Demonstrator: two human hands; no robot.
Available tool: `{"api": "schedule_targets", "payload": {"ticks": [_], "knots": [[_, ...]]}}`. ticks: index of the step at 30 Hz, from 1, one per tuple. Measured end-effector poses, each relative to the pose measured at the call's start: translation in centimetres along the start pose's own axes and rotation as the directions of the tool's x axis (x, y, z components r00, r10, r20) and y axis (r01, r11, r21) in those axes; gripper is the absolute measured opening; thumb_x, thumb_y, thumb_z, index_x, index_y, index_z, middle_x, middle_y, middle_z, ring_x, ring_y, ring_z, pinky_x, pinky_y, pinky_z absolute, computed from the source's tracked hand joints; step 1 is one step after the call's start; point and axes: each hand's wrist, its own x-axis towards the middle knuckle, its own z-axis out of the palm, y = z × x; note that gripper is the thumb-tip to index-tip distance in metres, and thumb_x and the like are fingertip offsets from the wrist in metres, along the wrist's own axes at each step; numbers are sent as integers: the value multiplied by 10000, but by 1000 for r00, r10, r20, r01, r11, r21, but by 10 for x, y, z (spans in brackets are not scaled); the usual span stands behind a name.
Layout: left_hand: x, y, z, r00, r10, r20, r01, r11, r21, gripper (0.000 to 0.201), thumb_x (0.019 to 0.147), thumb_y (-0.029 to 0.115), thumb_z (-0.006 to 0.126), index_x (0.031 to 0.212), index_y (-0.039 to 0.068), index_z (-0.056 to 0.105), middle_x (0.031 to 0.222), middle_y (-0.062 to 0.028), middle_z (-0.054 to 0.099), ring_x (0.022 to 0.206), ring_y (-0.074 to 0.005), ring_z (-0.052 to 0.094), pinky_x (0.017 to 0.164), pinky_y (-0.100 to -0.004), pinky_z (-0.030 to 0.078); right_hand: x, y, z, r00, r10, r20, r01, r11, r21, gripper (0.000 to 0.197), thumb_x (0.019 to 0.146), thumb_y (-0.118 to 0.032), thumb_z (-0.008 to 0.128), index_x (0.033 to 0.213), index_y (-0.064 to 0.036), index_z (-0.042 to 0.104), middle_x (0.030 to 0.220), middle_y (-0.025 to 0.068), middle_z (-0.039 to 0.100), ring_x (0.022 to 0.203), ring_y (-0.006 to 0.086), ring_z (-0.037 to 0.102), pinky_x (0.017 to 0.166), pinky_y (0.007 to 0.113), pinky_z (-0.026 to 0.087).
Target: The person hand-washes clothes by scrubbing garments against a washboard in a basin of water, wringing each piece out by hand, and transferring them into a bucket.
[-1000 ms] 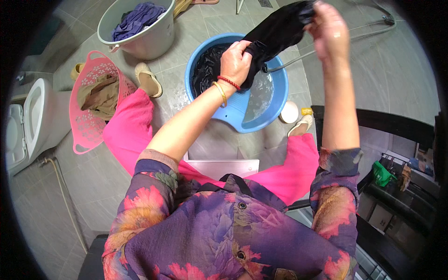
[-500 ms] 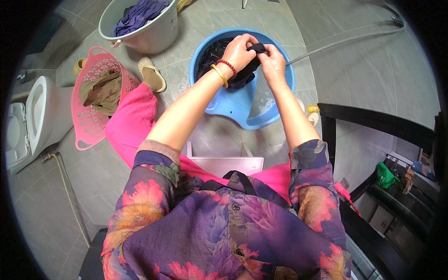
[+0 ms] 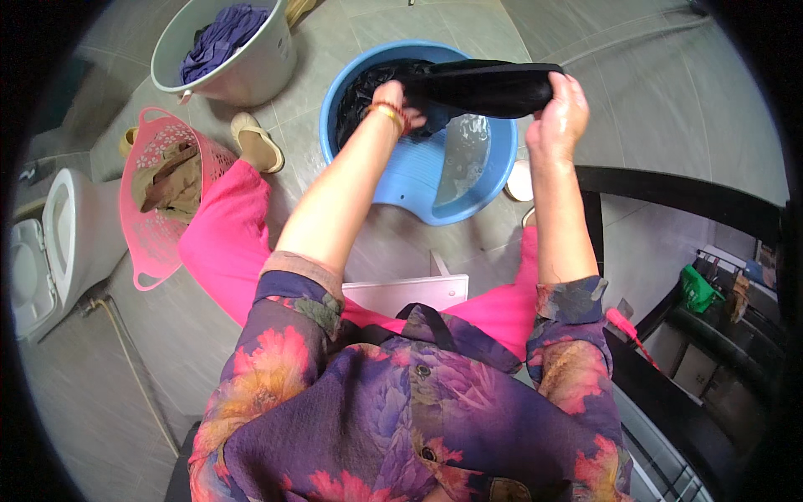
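A black garment (image 3: 493,88) is stretched sideways above the blue basin (image 3: 502,171). My right hand (image 3: 559,121) is closed on its right end, beyond the basin's right rim. At the other end, my left hand (image 3: 393,105) grips the cloth over the basin, its fingers partly hidden and slightly blurred. More dark wet cloth (image 3: 355,109) lies in the left part of the basin, beneath my left hand. The basin has a ridged washboard (image 3: 410,163) built into its near side, with sudsy water (image 3: 464,155) to the right of it.
A pale bucket (image 3: 263,63) of purple clothes stands far left. Nearer are a pink basket (image 3: 150,259) with brown cloth and a white toilet (image 3: 75,217). A low pale stool (image 3: 410,291) sits between my legs. On the right, a black frame (image 3: 669,184) rises near my arm.
My hands have drawn apart, my right hand going right and my left hand slightly left. The black cloth, bunched between them before, is now stretched out long. The view has shifted a little.
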Motion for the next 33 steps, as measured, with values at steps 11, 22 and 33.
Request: {"api": "schedule_targets", "payload": {"ticks": [11, 22, 33], "knots": [[-104, 55, 157, 709, 221, 670, -457, 867, 197, 175, 817, 73, 515, 959, 18, 602, 743, -62, 576, 644, -154, 522, 556, -297, 431, -3, -17, -78, 970, 238, -54, -210, 928, 309, 250, 847, -71, 424, 1013, 53, 563, 919, 129, 593, 845, 214, 580, 779, 324, 479], [65, -60, 79, 618, 431, 657, -634, -220, 741, 477, 743, 43, 450, 1198, 176, 501, 1194, -208, 479, 1087, -376, 447, 936, -412, 372, -43, 150, -148, 850, 258, -459, -294, 956, -9, 300, 854, -137, 443, 1089, 27, 531, 1026, 99, 563, 947, 191, 516, 874, 305, 386], [203, -145, 12, 871, 177, 458, -210, -707, 675, 790, 736, 239, 640, 1369, 379, 189, 1464, -125, 43, 1276, -492, 130, 953, -636, 227, -56, 328, -144, 564, 594, -574, -824, 359, -438, 521, 867, -298, 410, 1326, -80, 299, 1164, 246, 502, 1028, 435, 485, 894, 430, 372]]}}
